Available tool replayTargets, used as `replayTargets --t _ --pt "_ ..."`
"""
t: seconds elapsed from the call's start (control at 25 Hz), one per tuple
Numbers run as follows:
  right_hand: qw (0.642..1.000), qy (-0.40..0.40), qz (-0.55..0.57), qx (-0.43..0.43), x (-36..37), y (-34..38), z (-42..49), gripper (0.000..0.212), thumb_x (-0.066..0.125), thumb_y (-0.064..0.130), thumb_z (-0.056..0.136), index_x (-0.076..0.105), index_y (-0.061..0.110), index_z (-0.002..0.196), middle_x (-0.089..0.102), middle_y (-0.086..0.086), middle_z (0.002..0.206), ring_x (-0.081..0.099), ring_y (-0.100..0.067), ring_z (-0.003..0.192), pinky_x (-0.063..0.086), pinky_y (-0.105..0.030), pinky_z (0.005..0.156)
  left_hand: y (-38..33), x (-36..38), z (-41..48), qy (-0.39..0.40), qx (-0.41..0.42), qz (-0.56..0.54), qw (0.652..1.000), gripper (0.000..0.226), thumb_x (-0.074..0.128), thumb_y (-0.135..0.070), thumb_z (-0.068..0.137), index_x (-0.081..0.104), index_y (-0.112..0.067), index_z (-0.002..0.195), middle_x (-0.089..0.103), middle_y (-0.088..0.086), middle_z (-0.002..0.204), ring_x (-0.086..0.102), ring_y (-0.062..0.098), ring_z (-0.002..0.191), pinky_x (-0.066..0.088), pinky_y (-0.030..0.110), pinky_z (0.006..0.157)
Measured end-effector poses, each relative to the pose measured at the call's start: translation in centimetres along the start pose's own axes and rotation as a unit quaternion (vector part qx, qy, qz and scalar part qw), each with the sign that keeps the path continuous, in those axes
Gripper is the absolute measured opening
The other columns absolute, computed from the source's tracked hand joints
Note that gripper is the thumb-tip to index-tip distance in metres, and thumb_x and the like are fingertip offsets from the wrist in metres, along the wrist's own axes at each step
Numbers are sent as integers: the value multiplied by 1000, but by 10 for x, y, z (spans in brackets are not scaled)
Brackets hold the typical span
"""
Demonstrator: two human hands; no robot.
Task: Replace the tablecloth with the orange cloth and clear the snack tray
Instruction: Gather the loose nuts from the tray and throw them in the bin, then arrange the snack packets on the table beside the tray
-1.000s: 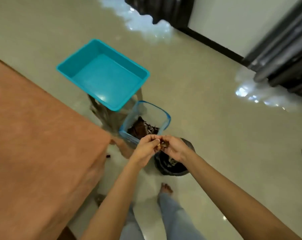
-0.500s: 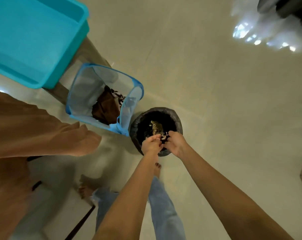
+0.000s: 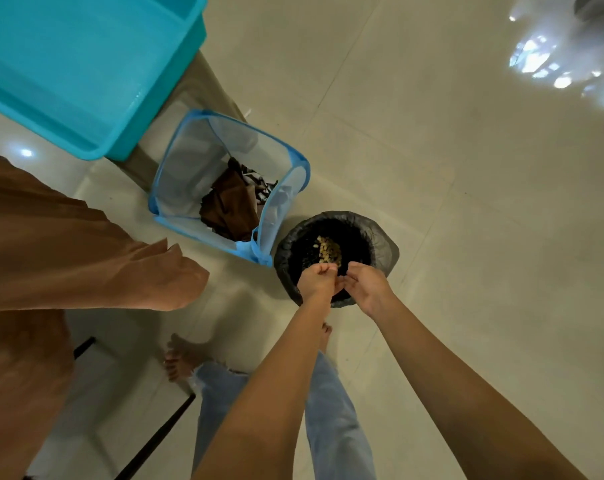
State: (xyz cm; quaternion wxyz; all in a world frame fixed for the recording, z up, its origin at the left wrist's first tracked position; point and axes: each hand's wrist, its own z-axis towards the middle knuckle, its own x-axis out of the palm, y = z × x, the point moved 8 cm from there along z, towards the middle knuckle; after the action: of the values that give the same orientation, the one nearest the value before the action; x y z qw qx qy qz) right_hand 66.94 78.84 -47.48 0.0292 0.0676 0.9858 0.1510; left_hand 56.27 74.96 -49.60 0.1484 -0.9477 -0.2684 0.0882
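Note:
A black-lined waste bin (image 3: 383,237) stands on the floor with a heap of pale snack pieces (image 3: 328,250) inside it. Both my hands hover over its near rim, close together. My left hand (image 3: 317,282) has its fingers curled into the palm, and nothing shows in it. Beside it, my right hand (image 3: 367,285) is cupped loosely with the fingers relaxed. The orange cloth (image 3: 68,258) covers the table at the left, one corner hanging down. A brown patterned cloth (image 3: 229,206) lies in the blue mesh hamper (image 3: 189,168).
A turquoise plastic tub (image 3: 85,64) rests on a stool (image 3: 189,95) behind the hamper. My legs in jeans (image 3: 331,420) and a bare foot (image 3: 181,358) stand on the pale tiled floor, near the table's dark frame (image 3: 155,441).
The view has tilted down over the bin. My hands, which held snack pieces between them, have lowered and parted slightly, and a heap of snacks now lies in the bin.

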Motion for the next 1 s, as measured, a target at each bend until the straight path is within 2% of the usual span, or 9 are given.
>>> replayTargets --t 0.08,0.16,0.28,0.4,0.52,0.6,0.72,0.84,1.0 --pt "1000 -7 17 5 5 2 -5 35 41 3 98 47 -4 131 59 -17 115 56 -26 110 48 -37 92 -6 1 -1 7 -13 13 1000 22 54 -20 97 67 -9 113 65 16 110 67 27 94 60 31 74" --pt "1000 -1 27 6 13 6 -16 39 40 9 100 42 2 138 45 -18 141 40 -30 134 37 -38 106 -9 -1 -7 24 -38 -2 999 30 48 -24 99 62 -8 120 60 17 116 62 28 102 59 36 79" --pt "1000 16 22 4 27 12 -34 44 40 14 101 36 2 143 34 -17 151 32 -29 141 28 -38 114 -26 -14 -20 46 -37 -41 997 35 44 -26 100 60 -4 121 63 15 110 63 27 103 57 34 81" --pt "999 45 -18 -23 57 27 -66 48 40 17 102 30 2 147 29 -15 154 31 -27 142 28 -37 116 -55 -44 -44 63 -4 -42 997 37 40 -28 102 63 -4 118 62 3 84 60 16 78 50 25 70" --pt "992 80 -65 -68 104 45 -114 41 43 16 101 43 1 139 42 -15 146 46 -25 130 36 -36 112 -97 -79 -82 84 48 -61 993 36 37 -32 102 63 -10 112 63 1 89 58 12 76 48 22 68" --pt "981 127 -103 -105 154 52 -162 23 43 14 100 60 3 110 62 -14 113 62 -19 96 50 -30 90 -132 -118 -114 75 101 -88 988 35 38 -35 101 65 -13 102 66 3 90 60 15 80 51 30 76" --pt "949 182 -170 -192 234 61 -241 22 43 12 97 59 9 82 61 -9 75 59 -17 68 51 -23 56 -182 -189 -169 14 207 -69 976 38 40 -40 99 69 -17 92 67 6 88 61 21 79 48 36 78" --pt "906 238 -232 -261 314 45 -327 14 45 15 99 58 11 97 61 -8 83 59 -17 76 49 -26 62 -211 -279 -234 -32 300 -109 947 33 43 -43 97 69 -26 87 70 -4 86 65 14 86 51 34 85" --pt "808 324 -344 -352 414 -14 -436 17 44 14 99 59 9 107 60 -11 95 59 -20 86 47 -33 78 -215 -414 -316 -91 384 -211 894 30 40 -31 102 64 -17 89 63 3 80 59 3 67 46 23 69"
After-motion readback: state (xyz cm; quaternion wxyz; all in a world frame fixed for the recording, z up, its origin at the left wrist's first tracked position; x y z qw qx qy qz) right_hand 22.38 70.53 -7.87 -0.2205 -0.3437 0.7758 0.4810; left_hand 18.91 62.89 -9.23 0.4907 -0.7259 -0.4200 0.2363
